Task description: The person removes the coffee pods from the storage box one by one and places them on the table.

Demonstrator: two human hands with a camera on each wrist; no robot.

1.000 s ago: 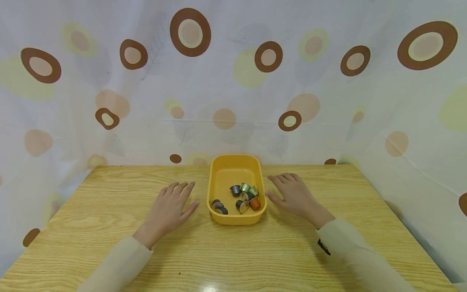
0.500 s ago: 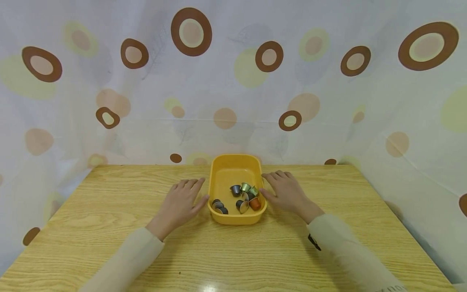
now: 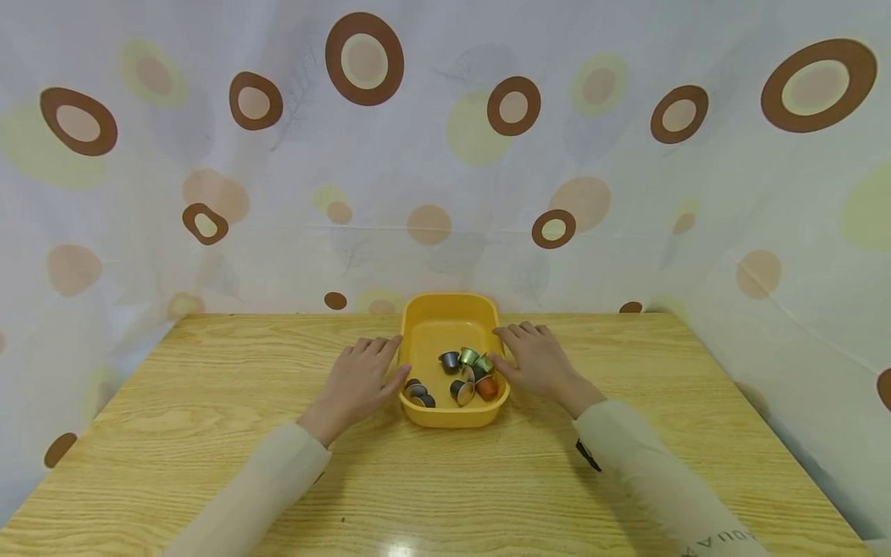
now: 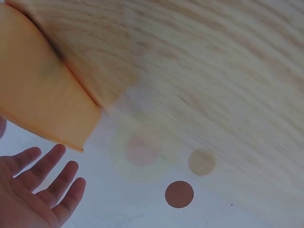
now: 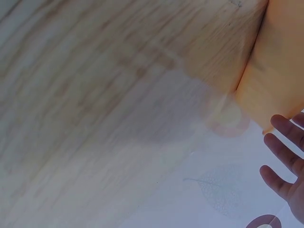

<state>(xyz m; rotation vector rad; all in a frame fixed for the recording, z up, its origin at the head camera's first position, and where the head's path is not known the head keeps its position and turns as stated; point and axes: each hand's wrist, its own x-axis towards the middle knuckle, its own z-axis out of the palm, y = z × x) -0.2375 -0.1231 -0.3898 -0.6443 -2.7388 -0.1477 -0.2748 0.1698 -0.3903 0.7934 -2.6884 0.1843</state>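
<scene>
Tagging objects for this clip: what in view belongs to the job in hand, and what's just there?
Likely the job:
left hand and right hand
yellow tray, between them
small capsules, inside it

Just there:
wooden table, underneath
patterned sheet, behind the table

Wooden table (image 3: 445, 487) — spotted cloth (image 3: 445, 162)

Dim, hazy wrist views

Yellow bin (image 3: 451, 418) with capsules (image 3: 486, 388) sat on wooden table (image 3: 431, 483), person's left grip (image 3: 356, 379) and right grip (image 3: 537, 362) flanked its rim, spotted cloth (image 3: 390, 162) hung behind
</scene>
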